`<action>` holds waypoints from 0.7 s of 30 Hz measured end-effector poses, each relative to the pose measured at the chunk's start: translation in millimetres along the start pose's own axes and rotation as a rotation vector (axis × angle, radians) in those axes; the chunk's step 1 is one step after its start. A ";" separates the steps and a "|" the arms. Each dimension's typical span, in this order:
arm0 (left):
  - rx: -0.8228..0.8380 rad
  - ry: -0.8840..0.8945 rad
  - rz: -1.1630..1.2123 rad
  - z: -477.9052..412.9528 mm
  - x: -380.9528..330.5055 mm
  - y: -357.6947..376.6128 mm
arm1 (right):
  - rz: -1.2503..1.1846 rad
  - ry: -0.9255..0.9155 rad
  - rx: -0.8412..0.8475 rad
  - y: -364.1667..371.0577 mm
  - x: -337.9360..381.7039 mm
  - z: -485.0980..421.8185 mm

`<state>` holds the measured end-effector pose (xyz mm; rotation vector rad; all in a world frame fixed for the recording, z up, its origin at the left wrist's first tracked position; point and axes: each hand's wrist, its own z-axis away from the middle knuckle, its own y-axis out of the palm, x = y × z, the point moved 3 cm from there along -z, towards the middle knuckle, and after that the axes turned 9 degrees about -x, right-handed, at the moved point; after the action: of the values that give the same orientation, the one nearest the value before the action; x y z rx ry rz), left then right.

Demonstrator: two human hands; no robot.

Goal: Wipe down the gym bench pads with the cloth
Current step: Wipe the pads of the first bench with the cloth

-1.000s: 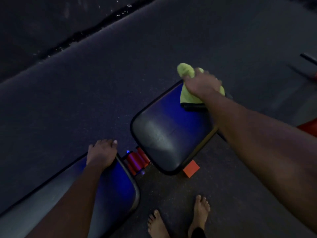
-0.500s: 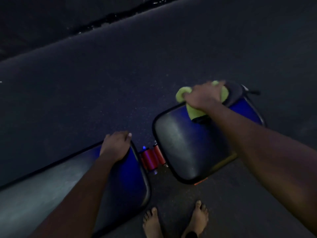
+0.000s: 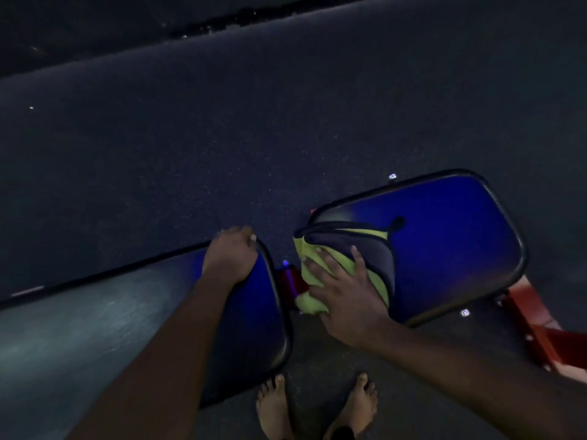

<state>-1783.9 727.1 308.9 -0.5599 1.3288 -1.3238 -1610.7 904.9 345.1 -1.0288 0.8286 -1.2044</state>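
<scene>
Two blue bench pads with black piping lie end to end. The long back pad [image 3: 133, 319] runs to the lower left; the shorter seat pad [image 3: 444, 236] sits at right. A yellow-green and dark grey cloth [image 3: 359, 249] is spread over the seat pad's near-left end. My right hand [image 3: 346, 293] presses flat on the cloth with fingers spread and straight. My left hand [image 3: 232, 255] rests on the back pad's far right corner, fingers curled over its edge.
Red frame parts show in the gap between the pads [image 3: 290, 277] and at the right [image 3: 536, 325]. Dark speckled rubber floor [image 3: 254, 122] surrounds the bench. My bare feet [image 3: 317, 404] stand just in front of the gap.
My right hand has dragged the cloth from the seat pad's far end to its near-left end, and the cloth has spread out. My left hand has kept its place on the back pad.
</scene>
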 end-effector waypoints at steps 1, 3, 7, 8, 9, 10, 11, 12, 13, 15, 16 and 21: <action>-0.006 0.004 -0.018 0.0 -1.8 1.1 | 0.005 0.016 -0.005 -2.9 -0.2 -6.6; -0.026 0.013 -0.059 1.1 -3.5 3.2 | 0.066 0.058 -0.085 -10.9 -3.6 -47.1; -0.063 0.038 -0.155 4.1 -11.1 6.5 | 0.160 0.262 -0.117 -23.9 -20.1 -118.6; -0.053 0.040 -0.181 5.0 -13.1 5.9 | 0.172 0.265 -0.141 -22.4 -18.1 -113.8; -0.037 0.040 -0.199 4.8 -15.5 4.7 | 0.172 0.233 -0.163 -18.4 -11.4 -98.4; -0.022 0.037 -0.214 5.0 -16.8 2.0 | 0.157 0.186 -0.172 -12.7 -1.4 -75.1; -0.003 0.036 -0.226 5.3 -17.9 0.2 | 0.130 0.146 -0.169 -3.0 8.5 -46.5; 0.018 0.037 -0.234 5.5 -19.3 -0.8 | 0.103 0.114 -0.151 7.8 17.5 -16.3; 0.032 0.039 -0.241 4.9 -20.4 -1.0 | 0.093 0.084 -0.117 18.6 24.3 10.6; 0.042 0.039 -0.265 3.9 -20.6 0.5 | 0.075 0.046 -0.103 33.6 26.2 37.6; 0.040 0.038 -0.280 3.4 -21.2 2.3 | 0.055 0.035 -0.127 33.6 21.7 35.2; -0.006 -0.019 -0.358 5.8 -28.3 13.1 | -0.005 0.234 -0.314 -2.9 -20.3 -33.9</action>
<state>-1766.5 753.6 308.8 -0.8410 1.2551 -1.5987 -1646.8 918.5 336.1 -1.1546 1.2280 -1.2383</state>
